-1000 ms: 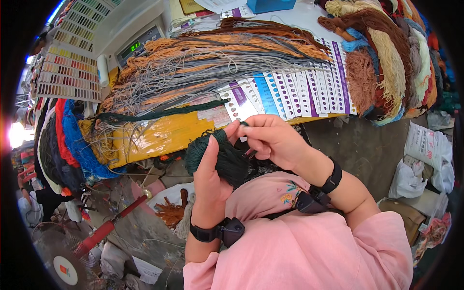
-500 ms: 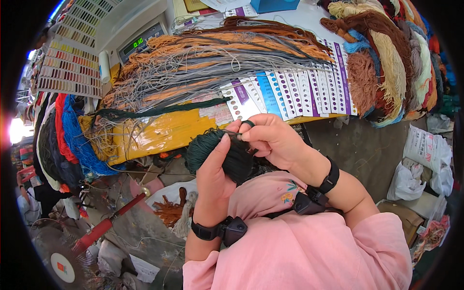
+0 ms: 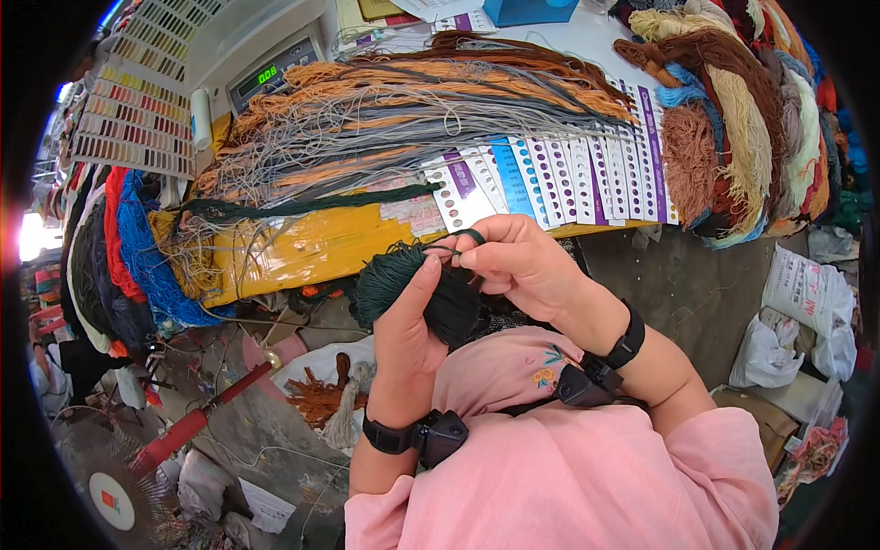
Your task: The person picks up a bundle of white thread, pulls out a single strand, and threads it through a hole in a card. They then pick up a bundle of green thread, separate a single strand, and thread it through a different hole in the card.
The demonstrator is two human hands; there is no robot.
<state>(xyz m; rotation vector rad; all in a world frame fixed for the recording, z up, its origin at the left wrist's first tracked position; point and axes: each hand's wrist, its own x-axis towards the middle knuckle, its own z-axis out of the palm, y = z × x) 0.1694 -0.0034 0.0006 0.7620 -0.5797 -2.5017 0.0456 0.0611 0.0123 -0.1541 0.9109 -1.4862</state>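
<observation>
My left hand [image 3: 412, 316] is closed around a thick hank of dark green yarn [image 3: 390, 283], its thumb lying over the front of the bundle. Close beside it, my right hand [image 3: 513, 256] pinches a dark green strand at the top of the hank. A loop of that strand passes around the right fingers, and the fingertips of both hands nearly meet there. The hank hangs just off the table's near edge, above my lap. On the table lies another length of dark green yarn [image 3: 312, 203].
Orange, grey and brown yarn [image 3: 403, 110] covers the table, beside punched colour cards [image 3: 568, 179]. A scale display [image 3: 268, 75] and a thread sample chart [image 3: 137, 101] stand at the left. Yarn skeins [image 3: 733, 119] hang at the right. A fan [image 3: 115, 500] stands at lower left.
The green strand at my right fingers now forms a more visible loop. Both hands have stayed nearly in place, still on the hank. The scale's reading has changed.
</observation>
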